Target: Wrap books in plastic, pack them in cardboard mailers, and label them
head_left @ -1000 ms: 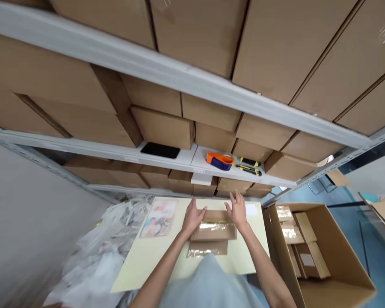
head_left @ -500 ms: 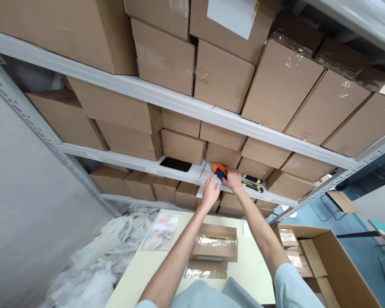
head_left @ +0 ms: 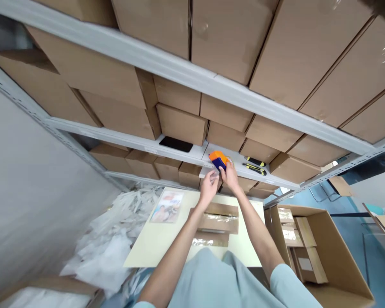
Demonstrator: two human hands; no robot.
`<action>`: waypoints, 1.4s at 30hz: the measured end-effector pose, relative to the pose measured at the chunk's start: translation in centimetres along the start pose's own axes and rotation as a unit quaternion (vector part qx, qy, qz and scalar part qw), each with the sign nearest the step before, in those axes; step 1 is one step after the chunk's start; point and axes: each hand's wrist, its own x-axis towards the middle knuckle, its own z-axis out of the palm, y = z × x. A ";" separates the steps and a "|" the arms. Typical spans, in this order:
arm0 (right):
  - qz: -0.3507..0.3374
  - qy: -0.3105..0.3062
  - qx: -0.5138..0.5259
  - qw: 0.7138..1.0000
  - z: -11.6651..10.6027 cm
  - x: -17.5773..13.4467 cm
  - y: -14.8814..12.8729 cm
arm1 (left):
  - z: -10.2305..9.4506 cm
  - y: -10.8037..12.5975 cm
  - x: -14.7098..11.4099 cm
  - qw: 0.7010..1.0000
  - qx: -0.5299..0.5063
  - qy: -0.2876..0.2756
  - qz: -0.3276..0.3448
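The tape dispenser is gripped at the shelf's front edge by the right hand, fingers closed round it, while beside it the left hand's fingers are half curled, their hold impossible to tell.

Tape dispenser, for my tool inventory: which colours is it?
The tape dispenser is orange and dark blue; head view.

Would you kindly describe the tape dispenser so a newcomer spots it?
Face the grey shelving beyond the pale table. The right hand grips the tape dispenser, left of the black-and-yellow cutters; unlike those, it is orange and dark blue.
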 end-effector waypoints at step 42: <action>-0.039 -0.369 0.141 0.918 -7.7 -22.6 0.2 | -13.4 8.2 -13.4 0.984 0.123 -0.106 0.068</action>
